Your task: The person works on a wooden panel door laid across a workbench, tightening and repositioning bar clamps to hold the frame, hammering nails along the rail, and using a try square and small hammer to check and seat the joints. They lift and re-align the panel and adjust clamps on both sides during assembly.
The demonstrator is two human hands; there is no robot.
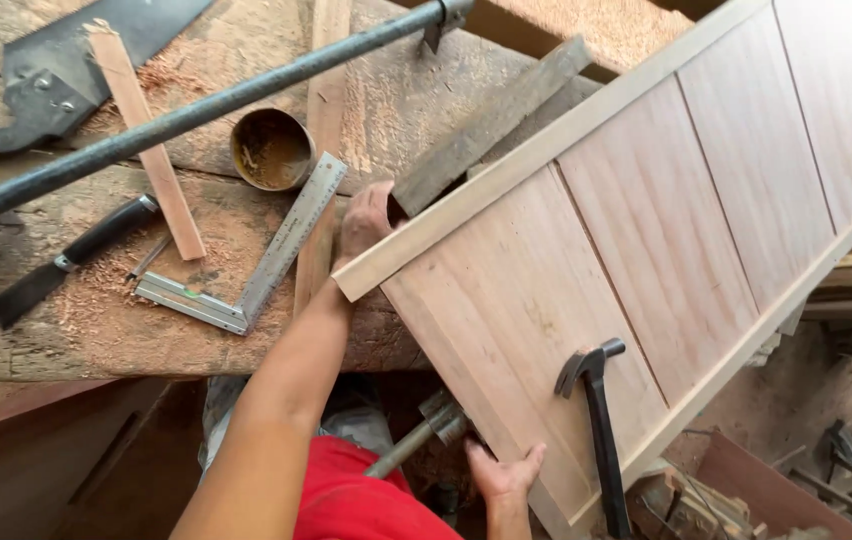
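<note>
On the sawdust-strewn worktop [96, 330] lie a steel square [256, 260] and chisel [56, 270]. The left hand [364, 222] grips the door panel's [646, 240] upper rail; the right hand [503, 474] clasps its lower edge.

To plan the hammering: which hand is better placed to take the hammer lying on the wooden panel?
Probably the right hand: it touches the near edge of the wooden panel, close to the hammer. The left hand grips the far frame corner.
</note>
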